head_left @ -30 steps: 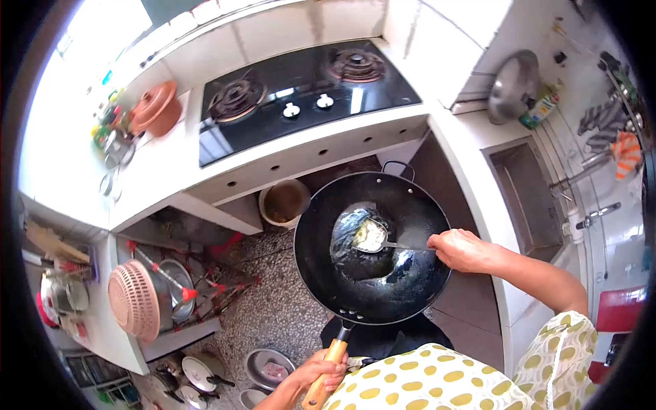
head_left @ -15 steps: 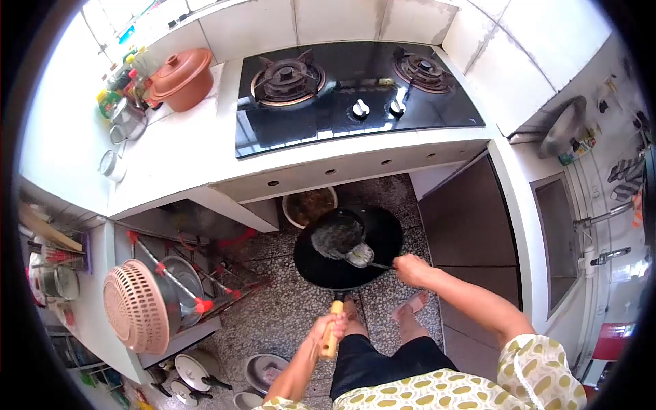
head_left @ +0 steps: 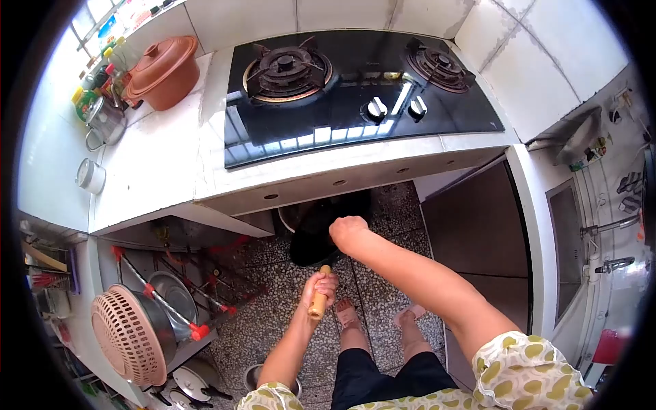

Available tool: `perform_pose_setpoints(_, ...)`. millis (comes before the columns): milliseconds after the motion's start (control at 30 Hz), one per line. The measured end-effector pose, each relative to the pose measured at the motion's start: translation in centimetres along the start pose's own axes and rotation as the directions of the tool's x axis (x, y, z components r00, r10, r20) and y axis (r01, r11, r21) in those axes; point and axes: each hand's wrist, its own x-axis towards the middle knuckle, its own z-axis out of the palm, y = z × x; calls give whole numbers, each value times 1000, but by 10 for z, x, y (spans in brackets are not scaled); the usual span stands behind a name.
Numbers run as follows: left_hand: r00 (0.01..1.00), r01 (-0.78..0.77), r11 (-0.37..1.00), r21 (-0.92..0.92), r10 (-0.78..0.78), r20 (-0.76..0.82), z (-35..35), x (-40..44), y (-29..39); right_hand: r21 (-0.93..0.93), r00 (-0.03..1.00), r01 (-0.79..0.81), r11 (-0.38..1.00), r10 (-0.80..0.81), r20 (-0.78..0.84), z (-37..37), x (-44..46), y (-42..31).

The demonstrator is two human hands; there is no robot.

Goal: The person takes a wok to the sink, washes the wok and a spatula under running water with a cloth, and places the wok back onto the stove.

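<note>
My left hand (head_left: 320, 288) is closed around the wooden handle (head_left: 318, 301) of a black wok (head_left: 313, 239). The wok is tilted, its far side under the counter front and over a pale basin (head_left: 287, 217) on the floor. Above the wok, my right hand (head_left: 348, 231) is closed in a fist. The metal ladle seen in it half a second ago is hidden now behind the hand and the wok. What is inside the wok cannot be made out from here.
Ahead is a black two-burner gas stove (head_left: 355, 102) on a tiled counter. A brown clay pot (head_left: 162, 75), bottles and a steel pot (head_left: 106, 121) stand left of it. Lower left, a pink plastic basket (head_left: 130, 335) leans by a red-tipped rack (head_left: 171, 311). Lidded pans (head_left: 193, 383) lie below.
The wok has moved forward and tilted away from me, over the basin. My right hand has moved left and forward, above the wok. The water and ladle head seen earlier are now out of sight.
</note>
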Motion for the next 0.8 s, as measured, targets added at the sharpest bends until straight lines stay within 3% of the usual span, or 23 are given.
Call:
perform_pose_setpoints(133,1000,6,993,-115,-3,31,7,-1,-18,-13,1000,20,1000,-20,-4,-6,1,-9)
perform_pose_setpoints(267,991,122,979,-161,-111,74,8,-3,-16,-25,999,36,999,-37,-24,-7,-7,-4)
perform_pose_setpoints(333,989,140,978,-153,-131,67,11,-1,-11,-28,999,-5,1000,6,45,-7,-9,0)
perform_pose_setpoints(667,999,-37,999,9,37,-5,9,1,-20,79,1000,-9,997,8,14,-22,-35,13)
perform_pose_setpoints(800,999,21,1000,-6,-21,-34,-1,-6,-33,132,997,-12,991,22,-72,-8,-51,17)
